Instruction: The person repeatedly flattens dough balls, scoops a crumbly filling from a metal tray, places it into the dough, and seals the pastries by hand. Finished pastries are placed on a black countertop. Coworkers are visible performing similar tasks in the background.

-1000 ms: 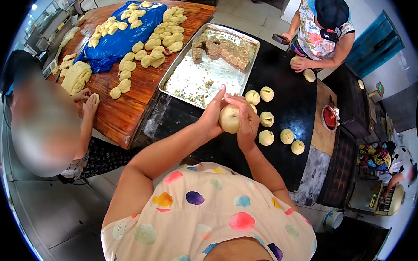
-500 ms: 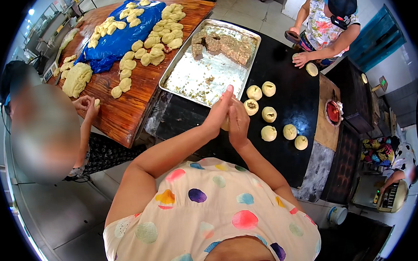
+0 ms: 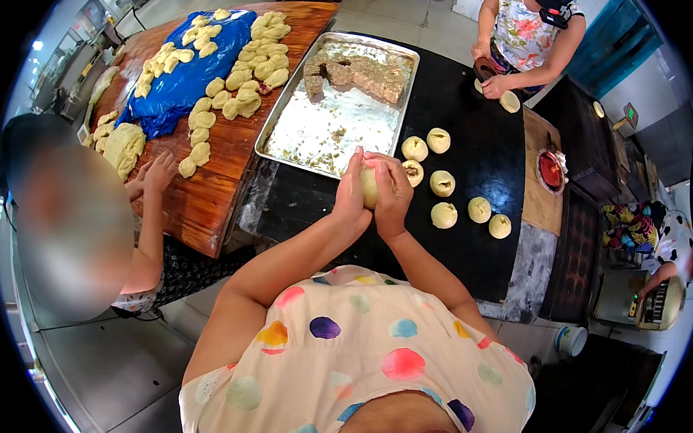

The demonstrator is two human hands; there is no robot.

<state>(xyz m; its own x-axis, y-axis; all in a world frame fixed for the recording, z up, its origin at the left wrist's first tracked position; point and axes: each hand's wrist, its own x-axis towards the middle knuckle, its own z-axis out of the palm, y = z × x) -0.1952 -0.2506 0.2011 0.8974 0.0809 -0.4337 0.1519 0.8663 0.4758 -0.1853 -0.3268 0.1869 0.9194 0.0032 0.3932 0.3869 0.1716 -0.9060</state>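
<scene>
A pale yellow dough ball [image 3: 370,188] is cupped between my palms, over the near edge of the metal tray. My left hand [image 3: 349,192] closes on it from the left, my right hand [image 3: 393,193] from the right, with fingertips almost meeting above it. Just right of my hands several round filled dough balls [image 3: 442,183] sit on the black tabletop [image 3: 466,155]. Some of them have an opening at the top where brownish filling shows. In the tray [image 3: 283,152] lies a brown crumbly block of filling [image 3: 368,77], with loose crumbs scattered over the tray's bottom.
On the wooden table [image 3: 186,203] at left, dough pieces [image 3: 243,102] lie on and beside a blue plastic sheet [image 3: 182,92]. One person stands there; another, at far right, handles flattened dough with a dark tool [image 3: 482,68]. A red bowl [image 3: 549,171] stands on the right.
My hands have turned and parted slightly, so the dough ball between them now shows more. The person at left has brought their hands to the table. The far person's dark tool has moved down to the dough.
</scene>
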